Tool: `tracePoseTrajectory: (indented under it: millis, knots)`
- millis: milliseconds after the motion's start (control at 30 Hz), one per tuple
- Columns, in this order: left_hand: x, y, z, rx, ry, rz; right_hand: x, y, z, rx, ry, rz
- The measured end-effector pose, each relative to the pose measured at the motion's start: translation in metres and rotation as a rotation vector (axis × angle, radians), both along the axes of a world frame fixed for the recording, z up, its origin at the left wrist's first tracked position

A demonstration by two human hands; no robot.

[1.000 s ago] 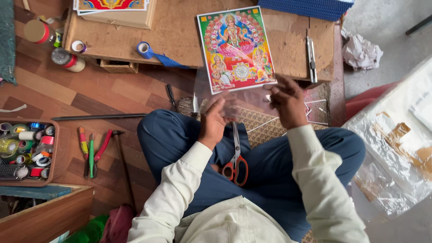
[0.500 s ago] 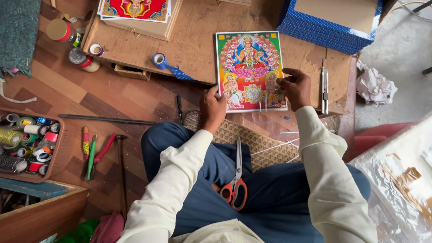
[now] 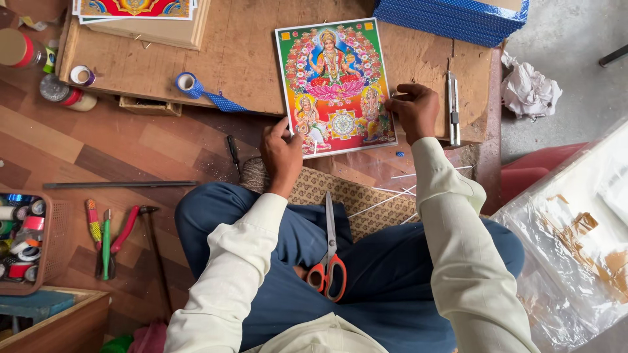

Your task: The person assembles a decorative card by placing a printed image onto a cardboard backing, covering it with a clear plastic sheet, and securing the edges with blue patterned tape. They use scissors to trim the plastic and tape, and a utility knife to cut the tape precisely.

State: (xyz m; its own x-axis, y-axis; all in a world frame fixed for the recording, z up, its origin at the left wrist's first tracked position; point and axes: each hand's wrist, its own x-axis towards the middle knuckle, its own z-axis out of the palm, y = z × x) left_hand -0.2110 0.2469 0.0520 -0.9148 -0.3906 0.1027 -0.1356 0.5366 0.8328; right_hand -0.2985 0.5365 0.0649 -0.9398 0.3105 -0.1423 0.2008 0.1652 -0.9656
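Note:
A colourful religious picture print (image 3: 335, 85) lies on a low wooden board (image 3: 242, 62) in front of me. My left hand (image 3: 281, 153) pinches its lower left corner. My right hand (image 3: 413, 108) grips its right edge near the bottom. Orange-handled scissors (image 3: 329, 268) rest on my lap, blades pointing away from me. I sit cross-legged in blue trousers and cream sleeves.
A blue dotted tape roll (image 3: 190, 85) and a utility knife (image 3: 453, 108) lie on the board. Blue sheets (image 3: 451, 16) sit at top right, crumpled paper (image 3: 528, 88) beside them. A tray of tape rolls (image 3: 23, 238), hand tools (image 3: 108, 235) and a metal rod (image 3: 121, 185) lie left. Clear plastic wrap (image 3: 575, 242) is right.
The print has moved from up over my lap down flat onto the board. Both hands went forward with it and keep hold of its lower edge.

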Motion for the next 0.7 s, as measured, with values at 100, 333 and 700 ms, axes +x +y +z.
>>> tracePoseTrajectory:
  millis: [100,333,700]
  knots:
    - [0.001,0.0,0.005,-0.036,0.012,-0.026,-0.001,-0.001,0.0,0.008,0.002,0.005]
    - [0.001,0.001,0.007,-0.054,0.008,-0.018,0.004,0.012,0.009,-0.125,-0.018,0.062]
    - [0.005,-0.002,0.01,-0.005,0.058,-0.041,0.031,0.023,0.017,-0.016,-0.111,0.167]
